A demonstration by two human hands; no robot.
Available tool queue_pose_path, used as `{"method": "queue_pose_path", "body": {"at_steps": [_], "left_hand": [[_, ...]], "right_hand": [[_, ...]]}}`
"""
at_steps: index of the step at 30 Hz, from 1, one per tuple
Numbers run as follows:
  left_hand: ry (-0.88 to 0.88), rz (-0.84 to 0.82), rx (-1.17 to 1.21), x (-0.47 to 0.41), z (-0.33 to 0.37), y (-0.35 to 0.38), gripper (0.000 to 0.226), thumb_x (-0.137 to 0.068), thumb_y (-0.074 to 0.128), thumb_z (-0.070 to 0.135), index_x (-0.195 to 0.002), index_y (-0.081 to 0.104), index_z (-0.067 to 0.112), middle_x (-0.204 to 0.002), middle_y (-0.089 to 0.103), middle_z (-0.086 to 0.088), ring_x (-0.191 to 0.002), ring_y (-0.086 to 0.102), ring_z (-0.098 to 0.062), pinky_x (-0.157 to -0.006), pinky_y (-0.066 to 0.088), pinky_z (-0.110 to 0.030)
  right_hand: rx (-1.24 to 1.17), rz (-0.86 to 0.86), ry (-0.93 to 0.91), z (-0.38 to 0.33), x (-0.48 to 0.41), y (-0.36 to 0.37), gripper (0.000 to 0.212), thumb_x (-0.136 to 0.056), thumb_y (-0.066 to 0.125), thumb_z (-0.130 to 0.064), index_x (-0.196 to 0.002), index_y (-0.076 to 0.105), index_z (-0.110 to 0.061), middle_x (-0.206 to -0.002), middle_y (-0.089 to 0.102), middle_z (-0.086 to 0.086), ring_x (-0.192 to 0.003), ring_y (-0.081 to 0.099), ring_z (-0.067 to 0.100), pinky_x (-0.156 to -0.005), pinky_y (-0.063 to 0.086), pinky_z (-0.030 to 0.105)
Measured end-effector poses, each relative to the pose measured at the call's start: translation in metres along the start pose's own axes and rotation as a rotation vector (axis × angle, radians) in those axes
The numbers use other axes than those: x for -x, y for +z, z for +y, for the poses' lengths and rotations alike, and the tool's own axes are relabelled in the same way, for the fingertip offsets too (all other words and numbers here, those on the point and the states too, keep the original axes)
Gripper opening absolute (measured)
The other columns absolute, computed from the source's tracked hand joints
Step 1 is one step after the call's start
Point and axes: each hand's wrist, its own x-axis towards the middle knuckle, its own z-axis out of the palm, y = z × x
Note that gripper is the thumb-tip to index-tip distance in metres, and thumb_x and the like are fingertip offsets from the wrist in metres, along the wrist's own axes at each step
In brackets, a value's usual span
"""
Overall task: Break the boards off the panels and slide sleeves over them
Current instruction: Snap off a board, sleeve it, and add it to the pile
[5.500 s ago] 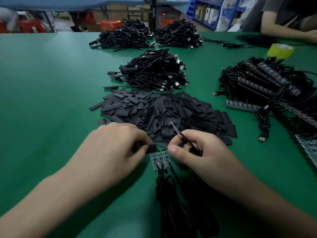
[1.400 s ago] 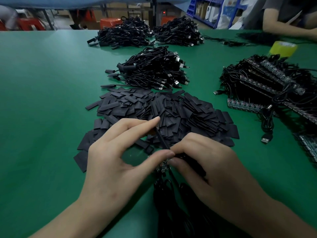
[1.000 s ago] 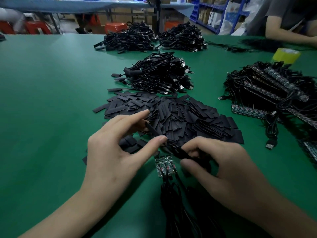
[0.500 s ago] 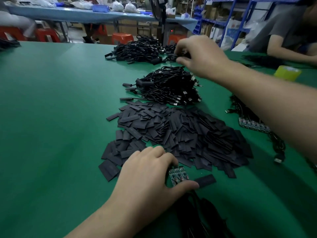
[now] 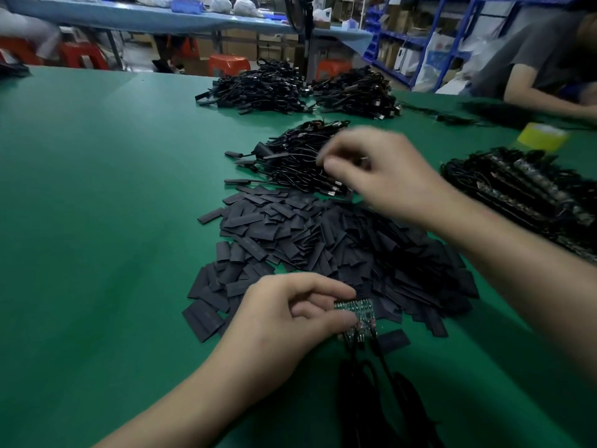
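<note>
Left hand on the board panel, right hand over the cables

From where I stand, the left hand (image 5: 284, 321) is low on the green counter (image 5: 97, 205), its grip closed on a small green board panel (image 5: 355, 313). The fingers curl over the panel's far edge and the thumb comes in from the near side. The panel sits at the near edge of the sleeve pile (image 5: 323, 240), a wide heap of flat black sleeves spread across the middle of the counter. Black cables (image 5: 355, 392) run from the panel's near side back toward the person. One loose sleeve (image 5: 392, 341) lies flat on the counter just to the right of the panel.

The right hand (image 5: 384, 169) is further out, above the nearest cable heap (image 5: 284, 163), which lies just behind the sleeve pile. That hand is blurred. Its fingers bend inward with the thumb toward the forefinger, but I cannot tell whether its grip has anything in it.

Near the far edge lie a left cable heap (image 5: 258, 88) and a right cable heap (image 5: 355, 92), side by side. Off to the right is a stack of uncut panels (image 5: 523, 189) tangled in black cable, with a yellow tape roll (image 5: 542, 137) just behind it. Another person's forearm (image 5: 549, 98) rests on the counter at the far right corner
</note>
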Motion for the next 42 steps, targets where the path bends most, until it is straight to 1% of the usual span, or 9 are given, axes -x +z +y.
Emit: {"method": "queue_pose_path", "body": {"at_steps": [6, 10, 12, 18, 25, 31, 35, 37, 42], "left_hand": [[0.051, 0.103, 0.209, 0.000, 0.004, 0.004, 0.034, -0.058, 0.084, 0.031, -0.092, 0.080, 0.024, -0.082, 0.078, -0.003, -0.069, 0.069, -0.012, -0.067, 0.053, -0.012], [0.078, 0.112, 0.276, 0.004, 0.006, 0.007, 0.033, -0.060, 0.081, 0.031, -0.089, 0.080, 0.016, -0.085, 0.078, -0.010, -0.072, 0.073, -0.011, -0.065, 0.052, -0.013], [0.074, 0.087, 0.267, 0.005, 0.007, 0.009, 0.024, -0.066, 0.079, 0.028, -0.083, 0.080, 0.012, -0.079, 0.077, -0.012, -0.065, 0.069, -0.009, -0.061, 0.050, -0.011], [0.103, 0.022, 0.184, 0.007, 0.007, 0.006, 0.019, -0.076, 0.074, 0.022, -0.085, 0.078, 0.007, -0.075, 0.076, -0.011, -0.064, 0.067, -0.007, -0.062, 0.049, -0.011], [0.121, 0.050, 0.254, 0.003, 0.009, 0.006, 0.017, -0.073, 0.075, 0.023, -0.082, 0.080, 0.010, -0.069, 0.072, -0.007, -0.060, 0.062, -0.007, -0.059, 0.051, -0.016], [0.277, 0.040, 0.206, 0.005, 0.021, 0.003, 0.009, -0.070, 0.084, 0.024, -0.077, 0.079, 0.021, -0.064, 0.071, 0.000, -0.056, 0.064, -0.004, -0.057, 0.049, -0.013], [0.454, -0.069, 0.196, 0.013, 0.032, 0.008, 0.008, -0.073, 0.085, 0.019, -0.077, 0.079, 0.021, -0.068, 0.072, -0.002, -0.055, 0.067, -0.012, -0.057, 0.054, -0.020], [0.490, -0.088, 0.226, 0.015, 0.037, 0.010, 0.007, -0.073, 0.084, 0.021, -0.077, 0.078, 0.019, -0.072, 0.071, -0.003, -0.057, 0.068, -0.015, -0.055, 0.055, -0.024], [0.521, 0.172, -0.011, 0.009, 0.028, 0.007, 0.007, -0.075, 0.079, 0.032, -0.075, 0.075, 0.027, -0.077, 0.065, -0.001, -0.068, 0.058, -0.021, -0.064, 0.046, -0.024]], "right_hand": [[-0.414, -0.224, 0.271, -0.016, 0.120, 0.006, 0.044, -0.084, 0.051, -0.065, -0.090, 0.073, -0.028, -0.080, 0.070, -0.007, -0.073, 0.062, 0.002, -0.071, 0.050, 0.031], [-0.654, -0.228, 0.330, -0.023, 0.141, 0.020, 0.041, -0.091, 0.063, -0.045, -0.093, 0.065, -0.003, -0.081, 0.066, 0.019, -0.065, 0.063, 0.012, -0.063, 0.049, 0.028], [-0.743, -0.184, 0.352, -0.025, 0.145, 0.024, 0.032, -0.096, 0.064, -0.029, -0.091, 0.063, 0.003, -0.077, 0.069, 0.017, -0.063, 0.065, 0.006, -0.060, 0.051, 0.023], [-0.969, -0.163, 0.404, -0.024, 0.149, 0.033, 0.032, -0.098, 0.063, -0.017, -0.068, 0.067, -0.028, -0.068, 0.071, -0.002, -0.063, 0.065, 0.008, -0.061, 0.053, 0.023], [-1.222, -0.191, 0.484, -0.021, 0.149, 0.038, 0.021, -0.095, 0.065, -0.025, -0.089, 0.072, -0.006, -0.085, 0.077, 0.011, -0.071, 0.070, 0.016, -0.064, 0.058, 0.025], [-0.829, -0.037, 0.420, -0.018, 0.155, 0.048, 0.033, -0.098, 0.066, -0.035, -0.083, 0.067, -0.006, -0.071, 0.071, 0.007, -0.058, 0.062, 0.016, -0.055, 0.048, 0.028], [-0.646, -0.143, 0.204, -0.027, 0.160, 0.055, 0.010, -0.095, 0.068, -0.023, -0.099, 0.076, -0.019, -0.091, 0.075, -0.001, -0.083, 0.070, 0.014, -0.074, 0.058, 0.040], [-0.599, -0.231, 0.126, -0.032, 0.163, 0.060, 0.016, -0.100, 0.060, -0.017, -0.108, 0.072, -0.014, -0.104, 0.072, 0.000, -0.100, 0.069, 0.021, -0.085, 0.056, 0.049], [-0.719, -0.104, 0.220, -0.025, 0.155, 0.036, 0.036, -0.104, 0.042, -0.043, -0.113, 0.074, -0.028, -0.105, 0.073, -0.007, -0.102, 0.066, 0.011, -0.091, 0.053, 0.045]]}}
